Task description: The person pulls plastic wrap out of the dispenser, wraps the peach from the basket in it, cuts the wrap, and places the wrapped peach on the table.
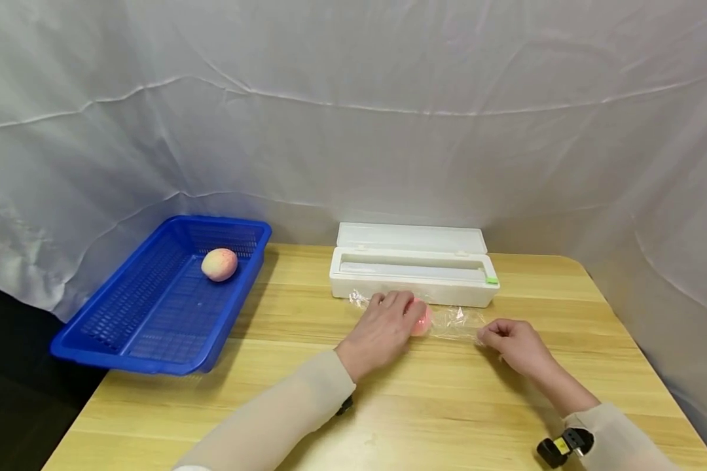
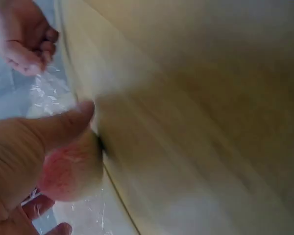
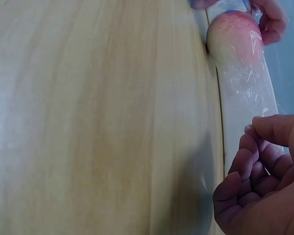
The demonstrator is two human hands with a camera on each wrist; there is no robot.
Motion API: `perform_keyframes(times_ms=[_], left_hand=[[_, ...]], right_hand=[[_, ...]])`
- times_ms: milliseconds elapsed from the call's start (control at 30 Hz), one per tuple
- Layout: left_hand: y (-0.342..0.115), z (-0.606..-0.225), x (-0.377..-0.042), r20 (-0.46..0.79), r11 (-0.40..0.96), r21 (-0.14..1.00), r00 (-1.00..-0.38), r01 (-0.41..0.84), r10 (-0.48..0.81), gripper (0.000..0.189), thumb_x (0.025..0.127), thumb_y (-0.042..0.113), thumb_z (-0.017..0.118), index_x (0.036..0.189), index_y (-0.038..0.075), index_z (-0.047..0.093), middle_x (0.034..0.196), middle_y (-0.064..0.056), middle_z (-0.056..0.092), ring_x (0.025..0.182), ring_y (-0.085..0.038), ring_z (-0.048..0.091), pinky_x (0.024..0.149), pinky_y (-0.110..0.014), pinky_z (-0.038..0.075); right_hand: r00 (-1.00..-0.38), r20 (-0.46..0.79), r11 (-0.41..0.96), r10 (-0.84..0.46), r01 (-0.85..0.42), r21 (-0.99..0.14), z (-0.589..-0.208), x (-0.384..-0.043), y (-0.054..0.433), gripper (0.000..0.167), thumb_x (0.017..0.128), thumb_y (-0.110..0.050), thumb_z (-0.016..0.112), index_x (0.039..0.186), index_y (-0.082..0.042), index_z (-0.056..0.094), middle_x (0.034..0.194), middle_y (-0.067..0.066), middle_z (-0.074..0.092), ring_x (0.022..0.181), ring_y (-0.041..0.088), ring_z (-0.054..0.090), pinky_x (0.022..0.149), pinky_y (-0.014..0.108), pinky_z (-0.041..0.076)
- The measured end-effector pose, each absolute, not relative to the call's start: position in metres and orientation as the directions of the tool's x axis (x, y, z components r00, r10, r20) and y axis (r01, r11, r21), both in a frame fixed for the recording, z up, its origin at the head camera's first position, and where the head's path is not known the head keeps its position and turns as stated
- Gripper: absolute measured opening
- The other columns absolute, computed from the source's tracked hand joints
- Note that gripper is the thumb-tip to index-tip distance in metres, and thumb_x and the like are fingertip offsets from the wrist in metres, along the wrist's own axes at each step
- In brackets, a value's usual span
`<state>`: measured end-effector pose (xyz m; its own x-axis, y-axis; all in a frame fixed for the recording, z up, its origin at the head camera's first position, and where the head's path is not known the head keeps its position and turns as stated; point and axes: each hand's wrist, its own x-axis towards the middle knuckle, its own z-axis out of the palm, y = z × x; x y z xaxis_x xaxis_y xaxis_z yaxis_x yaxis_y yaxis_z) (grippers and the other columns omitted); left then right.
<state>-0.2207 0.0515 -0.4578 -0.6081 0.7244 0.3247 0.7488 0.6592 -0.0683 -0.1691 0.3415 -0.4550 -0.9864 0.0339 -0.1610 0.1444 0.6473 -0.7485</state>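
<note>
A pink and cream peach [image 1: 423, 322] lies wrapped in clear plastic film [image 1: 455, 323] just in front of the white box. My left hand [image 1: 381, 332] grips the peach from the left, its thumb [image 2: 63, 125] on the near side and the other fingers beyond it. To the right, my right hand [image 1: 517, 345] pinches the end of the film between thumb and index finger, the other fingers [image 3: 247, 164] curled below. Between the peach and that pinch the film stretches in a crinkled strip. Some film also sticks out left of my left hand.
Behind the hands stands the white film box [image 1: 409, 288], its lid [image 1: 412, 237] tipped back and a green tab [image 1: 491, 280] at its right end. A second peach [image 1: 219, 265] sits in the blue basket [image 1: 235, 314] at the left. Grey cloth [image 1: 389, 150] hangs behind the wooden table [image 1: 424, 405].
</note>
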Motion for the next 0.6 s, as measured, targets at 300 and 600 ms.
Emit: perform_keyframes(times_ms=[300, 600], left_hand=[[0.048, -0.444, -0.230, 0.205, 0.665, -0.056, -0.644, 0.745, 0.738, 0.063, 0.089, 0.045, 0.084, 0.140, 0.020, 0.057, 0.119, 0.003, 0.063, 0.114, -0.017, 0.061, 0.111, -0.040, 0.045], [0.045, -0.421, -0.233, -0.081, 0.652, 0.352, -0.672, 0.672, 0.736, 0.066, 0.088, 0.039, 0.083, 0.145, 0.015, 0.061, 0.124, 0.001, 0.066, 0.104, -0.012, 0.061, 0.094, -0.028, 0.053]], right_hand=[[-0.979, -0.206, 0.627, 0.001, 0.161, -0.762, -0.455, -0.160, 0.347, 0.024, 0.105, -0.023, 0.065, 0.097, -0.001, 0.070, 0.088, 0.004, 0.063, 0.076, 0.016, 0.056, 0.062, 0.029, 0.052], [-0.969, -0.232, 0.664, -0.083, 0.120, -0.738, -0.445, -0.151, 0.359, 0.023, 0.102, -0.025, 0.070, 0.099, -0.002, 0.071, 0.082, 0.002, 0.057, 0.074, 0.014, 0.048, 0.063, 0.027, 0.041]])
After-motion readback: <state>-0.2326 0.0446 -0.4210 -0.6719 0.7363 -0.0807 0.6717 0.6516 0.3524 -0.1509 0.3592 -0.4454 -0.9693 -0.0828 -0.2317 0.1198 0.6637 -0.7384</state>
